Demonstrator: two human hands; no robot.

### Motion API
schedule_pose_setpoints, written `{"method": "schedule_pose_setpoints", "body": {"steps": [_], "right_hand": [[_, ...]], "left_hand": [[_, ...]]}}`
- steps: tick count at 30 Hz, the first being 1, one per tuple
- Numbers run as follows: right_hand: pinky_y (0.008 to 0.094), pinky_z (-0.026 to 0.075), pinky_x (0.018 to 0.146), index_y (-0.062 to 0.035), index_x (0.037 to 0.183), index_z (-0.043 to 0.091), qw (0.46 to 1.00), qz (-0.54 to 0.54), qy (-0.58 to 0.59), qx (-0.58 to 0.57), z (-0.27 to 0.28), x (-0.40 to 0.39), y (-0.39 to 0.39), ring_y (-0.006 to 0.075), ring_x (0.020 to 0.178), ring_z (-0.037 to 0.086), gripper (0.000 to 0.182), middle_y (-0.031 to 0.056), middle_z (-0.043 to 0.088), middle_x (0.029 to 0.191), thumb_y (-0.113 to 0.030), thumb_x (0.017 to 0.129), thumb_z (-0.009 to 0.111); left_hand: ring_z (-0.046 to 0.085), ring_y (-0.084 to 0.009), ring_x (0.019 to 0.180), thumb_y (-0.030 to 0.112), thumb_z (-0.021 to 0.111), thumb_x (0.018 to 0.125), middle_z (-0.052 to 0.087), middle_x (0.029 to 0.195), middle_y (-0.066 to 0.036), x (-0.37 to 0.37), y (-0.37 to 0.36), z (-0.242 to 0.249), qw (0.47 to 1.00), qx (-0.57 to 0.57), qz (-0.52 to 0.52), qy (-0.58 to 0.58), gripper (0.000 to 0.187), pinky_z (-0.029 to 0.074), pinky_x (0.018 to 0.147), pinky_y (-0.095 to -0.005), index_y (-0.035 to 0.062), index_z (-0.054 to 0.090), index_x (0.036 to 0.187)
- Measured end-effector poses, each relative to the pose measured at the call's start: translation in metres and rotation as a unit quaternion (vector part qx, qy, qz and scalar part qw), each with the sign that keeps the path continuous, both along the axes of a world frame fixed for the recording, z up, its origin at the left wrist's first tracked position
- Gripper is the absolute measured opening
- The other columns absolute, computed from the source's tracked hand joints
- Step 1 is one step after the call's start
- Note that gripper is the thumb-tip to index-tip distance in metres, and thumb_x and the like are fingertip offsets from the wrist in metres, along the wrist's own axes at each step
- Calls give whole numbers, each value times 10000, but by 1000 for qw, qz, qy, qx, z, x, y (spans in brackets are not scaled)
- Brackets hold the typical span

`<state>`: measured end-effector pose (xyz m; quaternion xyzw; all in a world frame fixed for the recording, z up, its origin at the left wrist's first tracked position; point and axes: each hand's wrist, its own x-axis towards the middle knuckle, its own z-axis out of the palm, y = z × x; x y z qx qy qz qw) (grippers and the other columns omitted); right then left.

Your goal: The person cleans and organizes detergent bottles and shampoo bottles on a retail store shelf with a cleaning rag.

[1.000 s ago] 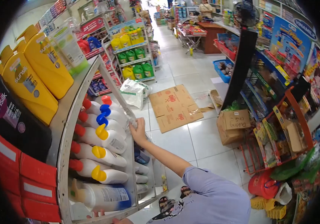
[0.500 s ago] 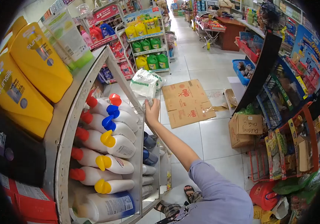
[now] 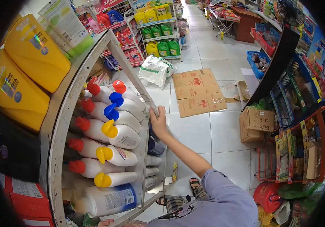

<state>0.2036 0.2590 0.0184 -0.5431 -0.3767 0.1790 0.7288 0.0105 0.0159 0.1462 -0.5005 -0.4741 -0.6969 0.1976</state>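
My right hand (image 3: pixel 158 122) is closed around a small, crumpled greyish cloth (image 3: pixel 153 110). It presses against the front post and edge of the metal shelf rack (image 3: pixel 141 166). Fingertips of my left hand (image 3: pixel 105 222) show at the bottom edge, by the lower part of the rack; most of that hand is cut off. White bottles (image 3: pixel 121 137) with red, yellow and blue caps stand in rows on the shelf between my hands. Nearest my left hand is a large white bottle (image 3: pixel 109 200) with a blue label.
Yellow Sunsilk bottles (image 3: pixel 37 53) stand on the upper shelf. On the tiled floor lie a flattened OMO carton (image 3: pixel 199 94) and a white plastic bag (image 3: pixel 154 70). Right of the aisle are a cardboard box (image 3: pixel 259 123) and a red wire rack (image 3: pixel 264 162).
My right hand has slid a little down the shelf's front edge with the cloth. Fingertips of my left hand have come into view at the bottom. The view has tilted slightly downward.
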Motion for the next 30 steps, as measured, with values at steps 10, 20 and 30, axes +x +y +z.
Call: {"method": "schedule_pose_setpoints", "body": {"steps": [10,20,30], "right_hand": [[292,304,634,11,704,387,996,61,62,-7,-2,-58,-103,233,684,368,172,115,359,716,-122,714,496],[287,318,652,-5,796,441,973,227,46,4,-11,-109,-215,222,709,389,175,106,368,737,-118,693,526],[243,342,749,-13,970,470,866,481,116,-69,21,-100,-266,119,860,440,298,64,510,898,-183,728,512]], "left_hand": [[473,-207,702,263,465,737,404,977,-200,8,-9,6,991,19,-60,-115,611,408,606,-301,-37,156,1171],[464,-191,597,198,432,691,434,839,-201,-2,-11,11,951,-17,-250,-181,478,384,437,-215,-55,234,1045],[420,-153,420,286,409,679,420,715,-169,-4,-11,13,917,-11,-353,-183,510,340,418,-226,-22,236,1046]]}}
